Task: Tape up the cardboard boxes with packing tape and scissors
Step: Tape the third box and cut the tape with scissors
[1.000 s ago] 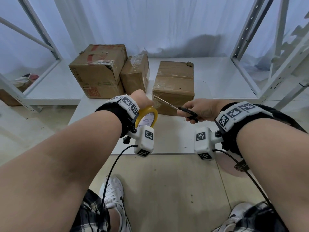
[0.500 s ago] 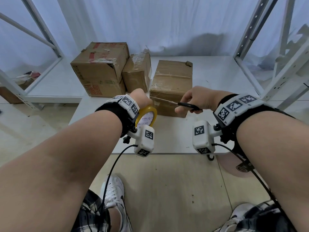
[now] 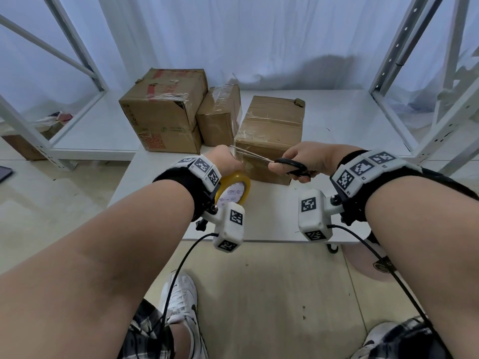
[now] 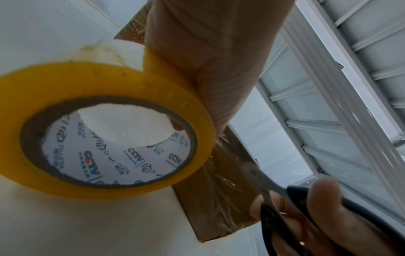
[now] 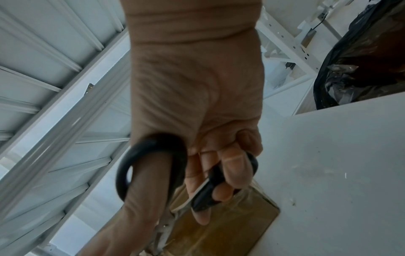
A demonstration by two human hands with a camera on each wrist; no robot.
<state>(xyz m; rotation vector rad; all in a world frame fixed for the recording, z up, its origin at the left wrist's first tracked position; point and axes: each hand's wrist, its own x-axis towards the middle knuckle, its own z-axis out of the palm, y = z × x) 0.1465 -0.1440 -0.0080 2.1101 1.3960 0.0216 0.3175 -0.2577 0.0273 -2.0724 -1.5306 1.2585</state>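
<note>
Our left hand (image 3: 226, 158) curls round the yellow roll of clear packing tape with a printed white core (image 3: 234, 186), fingers clamped on its rim. Our right hand (image 3: 304, 158) has thumb and fingers threaded through the black loop handles of the steel-bladed scissors (image 3: 269, 161), closed tight on them. The blades point toward nine o'clock, across the drawn-out strip between the roll and the front face of the nearest brown cardboard box with clear tape across its top (image 3: 272, 125).

What could go wrong, as we judge it:
- The blade tips lie close to our left knuckles, so a hurried snip could nick the hand.
- If the left hand slackens, the strip may sag, fold onto itself, and stick; the cut then tears raggedly.
- Adhesive may gum the blades, dragging the tape rather than shearing it.
- Once cut, the free end could snap back onto the roll and be hard to find again.

The boxes sit on a white table (image 3: 350, 130). At eleven o'clock from the near box stands a large brown carton with red tape scraps (image 3: 160, 115), and a smaller plastic-wrapped box (image 3: 220, 117) leans between the two. White metal shelving frames (image 3: 425, 81) flank the table at three and nine o'clock, a pale curtain (image 3: 233, 35) hangs at twelve, and a beige floor lies at six.
</note>
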